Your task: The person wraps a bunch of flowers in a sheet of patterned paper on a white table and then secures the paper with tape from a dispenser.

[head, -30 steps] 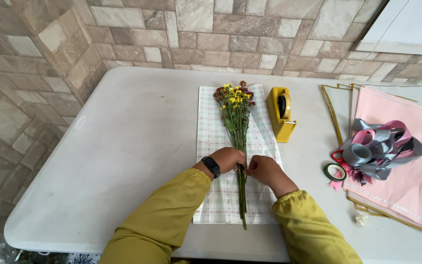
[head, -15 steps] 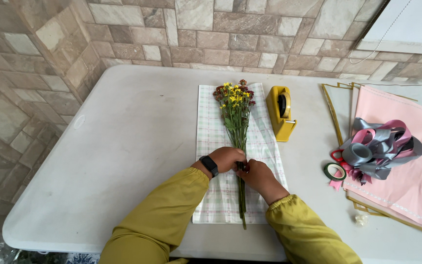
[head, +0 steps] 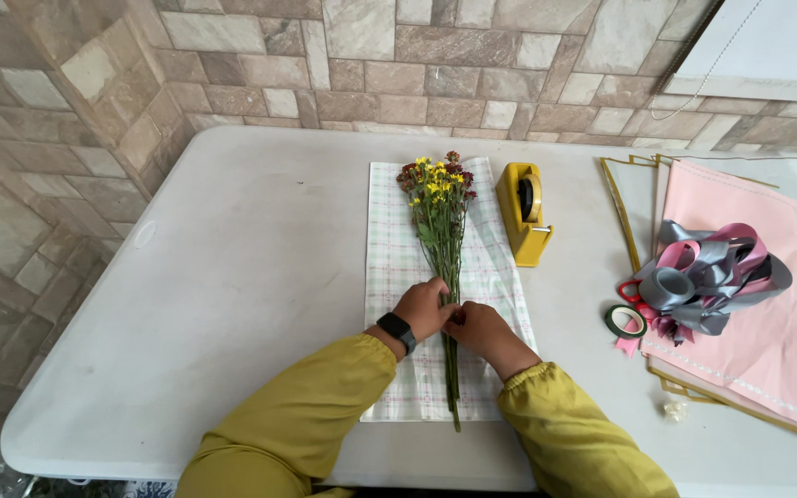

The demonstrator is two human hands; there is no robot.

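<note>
Both hands meet over the middle of a small bunch of flowers (head: 443,267) lying on a white table (head: 232,304). On the near side of the stems, the left hand (head: 424,307) is curled with its fingers closed around them, a dark watch (head: 398,331) on its wrist. Just beside it, the right hand (head: 475,327) is likewise bent inward, its fingertips pressed to the same spot on the stems so that the two hands touch; whether it pinches the stems or something thin around them cannot be told. Both arms wear mustard-yellow sleeves (head: 320,406). Long green stems run straight toward the person, ending just past the near edge of a sheet of pale checked wrapping paper (head: 389,249) that lies flat beneath the bunch. At the far end, small yellow and dark red blooms rest on the paper's upper part. To the right of the blooms, just off the paper, stands a yellow tape dispenser (head: 524,212). Farther right, a stack of pink sheets (head: 767,304) with thin gold edging lies on the table, and a loose tangle of grey and pink ribbon (head: 707,277) sits on top of it. A small green roll of tape (head: 625,321) lies beside the ribbon, between the sheets and the checked paper. Behind the table rises a wall of tan and grey stone tiles (head: 371,65).
</note>
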